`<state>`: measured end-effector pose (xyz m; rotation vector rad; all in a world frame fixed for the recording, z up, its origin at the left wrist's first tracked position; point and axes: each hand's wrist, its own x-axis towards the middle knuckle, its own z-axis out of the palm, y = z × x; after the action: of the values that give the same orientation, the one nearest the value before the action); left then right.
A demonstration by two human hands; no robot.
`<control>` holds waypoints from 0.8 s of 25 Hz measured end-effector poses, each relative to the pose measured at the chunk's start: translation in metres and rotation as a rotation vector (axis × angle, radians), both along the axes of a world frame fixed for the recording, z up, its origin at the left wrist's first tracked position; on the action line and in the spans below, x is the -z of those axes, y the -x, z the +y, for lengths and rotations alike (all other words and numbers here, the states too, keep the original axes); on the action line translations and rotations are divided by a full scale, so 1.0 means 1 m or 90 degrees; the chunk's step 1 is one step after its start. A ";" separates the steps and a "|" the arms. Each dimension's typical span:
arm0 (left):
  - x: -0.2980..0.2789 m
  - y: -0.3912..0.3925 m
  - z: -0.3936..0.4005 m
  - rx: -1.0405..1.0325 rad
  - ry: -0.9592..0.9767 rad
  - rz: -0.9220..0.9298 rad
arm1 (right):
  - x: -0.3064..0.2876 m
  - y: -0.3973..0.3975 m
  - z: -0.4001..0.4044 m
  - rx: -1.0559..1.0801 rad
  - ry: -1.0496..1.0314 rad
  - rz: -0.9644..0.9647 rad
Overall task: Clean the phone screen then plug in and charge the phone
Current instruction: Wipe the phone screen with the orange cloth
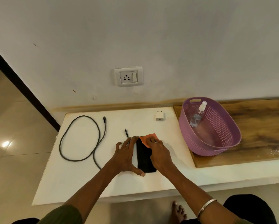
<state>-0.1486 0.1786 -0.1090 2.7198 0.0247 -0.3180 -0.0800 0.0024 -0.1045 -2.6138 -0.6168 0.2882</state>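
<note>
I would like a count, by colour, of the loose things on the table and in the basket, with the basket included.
Black: 2, the phone and the cable
Orange: 1, the cloth
White: 1, the charger adapter
Purple: 1, the basket
Clear: 1, the spray bottle
Total: 6

White ledge (74,178): phone (145,160), cable (80,138), adapter (160,116), basket (192,136).
</note>
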 end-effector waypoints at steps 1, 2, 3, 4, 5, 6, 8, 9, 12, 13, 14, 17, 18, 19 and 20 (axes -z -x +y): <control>0.000 -0.001 0.000 0.001 -0.004 0.004 | 0.000 0.001 0.004 -0.010 -0.010 -0.003; 0.001 -0.001 0.001 0.002 -0.009 0.008 | -0.001 0.003 0.008 -0.008 -0.037 0.011; 0.001 -0.002 0.001 0.004 -0.012 0.012 | -0.001 0.006 0.011 -0.007 -0.049 0.019; 0.001 -0.002 0.001 0.005 -0.014 0.015 | -0.003 0.008 0.015 -0.005 -0.063 0.035; 0.001 -0.002 0.002 0.008 -0.016 0.020 | -0.004 0.011 0.017 -0.014 -0.074 0.037; 0.001 -0.002 0.002 0.013 -0.020 0.025 | -0.004 0.014 0.018 -0.014 -0.085 0.047; -0.001 -0.002 0.001 0.021 -0.029 0.026 | -0.008 0.018 0.021 -0.013 -0.083 0.056; -0.002 -0.001 0.000 0.021 -0.032 0.025 | -0.010 0.019 0.021 -0.023 -0.076 0.046; -0.004 -0.001 -0.001 0.025 -0.043 0.016 | -0.019 0.022 0.014 -0.095 -0.100 0.016; -0.005 0.000 -0.001 0.027 -0.043 0.011 | -0.023 0.025 0.012 -0.142 -0.071 -0.035; -0.006 0.000 -0.001 0.029 -0.042 0.005 | -0.024 0.027 0.009 -0.183 -0.022 -0.060; -0.007 0.001 -0.002 0.024 -0.045 -0.001 | -0.017 0.037 -0.002 -0.239 0.101 -0.032; -0.008 0.001 -0.002 0.017 -0.044 -0.002 | -0.015 0.042 -0.007 -0.255 0.101 -0.017; -0.008 0.001 -0.002 0.011 -0.043 -0.002 | -0.013 0.047 -0.011 -0.265 0.083 0.001; -0.008 0.001 -0.001 0.009 -0.047 -0.001 | -0.011 0.053 -0.016 -0.273 0.056 0.011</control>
<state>-0.1494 0.1771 -0.1014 2.7940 0.0165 -0.3264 -0.1330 -0.0132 -0.0938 -2.5334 -1.1827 0.4759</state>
